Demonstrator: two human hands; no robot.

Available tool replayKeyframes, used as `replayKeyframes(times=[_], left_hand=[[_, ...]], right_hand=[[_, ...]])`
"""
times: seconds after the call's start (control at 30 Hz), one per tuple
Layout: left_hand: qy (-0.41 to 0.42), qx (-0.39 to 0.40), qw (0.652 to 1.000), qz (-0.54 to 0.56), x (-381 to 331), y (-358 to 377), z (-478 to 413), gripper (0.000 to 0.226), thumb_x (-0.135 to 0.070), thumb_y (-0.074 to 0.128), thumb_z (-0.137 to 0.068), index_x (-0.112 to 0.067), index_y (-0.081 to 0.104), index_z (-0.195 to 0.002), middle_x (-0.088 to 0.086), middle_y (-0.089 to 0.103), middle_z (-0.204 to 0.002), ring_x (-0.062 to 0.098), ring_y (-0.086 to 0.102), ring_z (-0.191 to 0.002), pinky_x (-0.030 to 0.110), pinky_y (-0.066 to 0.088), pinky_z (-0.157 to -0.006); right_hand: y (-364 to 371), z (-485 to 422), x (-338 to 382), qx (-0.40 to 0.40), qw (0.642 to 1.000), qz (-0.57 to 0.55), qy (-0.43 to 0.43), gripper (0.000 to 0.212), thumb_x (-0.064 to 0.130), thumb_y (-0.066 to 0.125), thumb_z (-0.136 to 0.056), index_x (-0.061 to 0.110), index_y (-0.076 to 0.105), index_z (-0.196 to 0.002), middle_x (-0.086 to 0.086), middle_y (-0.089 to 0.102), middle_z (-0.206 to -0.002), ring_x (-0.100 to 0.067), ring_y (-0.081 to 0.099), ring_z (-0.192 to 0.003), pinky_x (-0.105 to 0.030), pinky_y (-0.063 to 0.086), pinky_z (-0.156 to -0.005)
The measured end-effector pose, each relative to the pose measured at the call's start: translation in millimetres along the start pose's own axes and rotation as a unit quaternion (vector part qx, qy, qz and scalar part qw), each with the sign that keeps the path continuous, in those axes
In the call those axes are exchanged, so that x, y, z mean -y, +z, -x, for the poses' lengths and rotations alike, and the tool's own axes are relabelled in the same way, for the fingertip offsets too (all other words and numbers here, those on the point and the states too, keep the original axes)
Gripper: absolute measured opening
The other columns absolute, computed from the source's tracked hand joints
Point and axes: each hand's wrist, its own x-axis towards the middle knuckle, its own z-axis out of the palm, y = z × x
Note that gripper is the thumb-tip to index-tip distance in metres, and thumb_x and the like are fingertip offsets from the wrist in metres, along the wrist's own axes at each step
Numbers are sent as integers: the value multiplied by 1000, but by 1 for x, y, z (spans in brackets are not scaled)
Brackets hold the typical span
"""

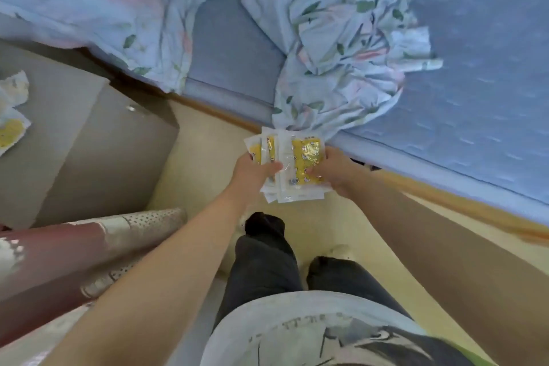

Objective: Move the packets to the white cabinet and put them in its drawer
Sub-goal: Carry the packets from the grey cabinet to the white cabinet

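A stack of white packets with yellow printed fronts (294,163) is held over the floor between both hands. My left hand (252,171) grips the stack's left side, thumb on top. My right hand (332,171) grips its right edge, thumb across the front packet. The white cabinet (89,140) stands to the left, its drawer front with a small knob (130,108) shut. More of the same packets (10,125) lie on the cabinet's top at the far left edge of the view.
A bed with a blue mattress (475,83) and crumpled floral bedding (341,47) runs across the back and right, edged by a wooden frame (445,196). A rolled mat (89,244) lies at lower left. My legs stand on pale yellow floor (208,157).
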Motion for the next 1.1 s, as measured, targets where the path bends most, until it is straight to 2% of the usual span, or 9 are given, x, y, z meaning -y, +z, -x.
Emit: replayKeyframes(times=[0.17,0.23,0.33,0.5,0.57,0.67,0.87,1.0,1.1], left_hand=[[29,77,992,-94,27,138,34,28,-4,70,-84,-24,51,-77,-12,55,-79,4,55,-71,16,42,-57],[25,129,981,-146,41,201,49,22,-4,71,-83,-22,58,-78,-8,63,-78,10,63,-71,18,50,-59],[6,202,956,-213,58,288,70,17,-9,75,-77,-20,70,-88,-1,74,-89,22,71,-89,41,56,-85],[-13,285,907,-309,79,418,101,45,-31,82,-61,-21,67,-102,1,72,-102,25,68,-95,49,53,-88],[-11,323,885,-335,86,468,109,53,-34,81,-59,-19,65,-107,2,72,-103,25,68,-95,48,53,-87],[-13,372,850,-373,96,544,119,15,-14,68,-86,-18,64,-99,2,70,-96,23,68,-89,38,55,-82],[-32,459,766,-449,119,699,129,10,-6,58,-93,-15,59,-98,0,67,-94,20,65,-87,31,52,-73],[-39,495,714,-493,133,794,148,59,-28,75,-76,-9,51,-127,8,59,-127,26,59,-114,47,47,-99],[-50,534,679,-500,153,855,170,55,-19,73,-80,-5,51,-129,10,60,-128,29,59,-116,50,44,-103]], right_hand=[[-108,63,-92,-85,986,-146,-4,24,1,67,-82,5,63,-106,-16,68,-108,-31,65,-100,-47,50,-94],[-155,94,-136,-135,967,-216,-6,11,8,69,-83,9,67,-94,-20,69,-107,-32,66,-98,-48,50,-95],[-221,134,-200,-211,918,-336,21,8,8,73,-80,7,68,-86,-18,70,-102,-35,66,-97,-49,52,-92],[-300,188,-281,-228,801,-553,27,11,-6,66,-82,1,64,-90,-10,70,-89,-23,69,-74,-34,58,-63],[-328,200,-304,-255,767,-588,20,11,-5,65,-83,3,64,-91,-11,70,-93,-24,69,-79,-38,57,-70],[-372,215,-332,-295,727,-620,28,12,-3,65,-84,3,65,-94,-13,69,-103,-30,67,-93,-44,54,-84],[-479,249,-391,-364,637,-677,52,20,-4,68,-82,2,65,-101,-14,70,-105,-29,68,-90,-43,54,-80],[-550,284,-430,-404,584,-702,55,15,-3,68,-82,5,67,-94,-11,71,-103,-26,69,-90,-40,56,-79],[-585,313,-458,-427,551,-715,58,12,-1,69,-82,7,67,-91,-9,72,-100,-25,70,-90,-39,56,-77]])
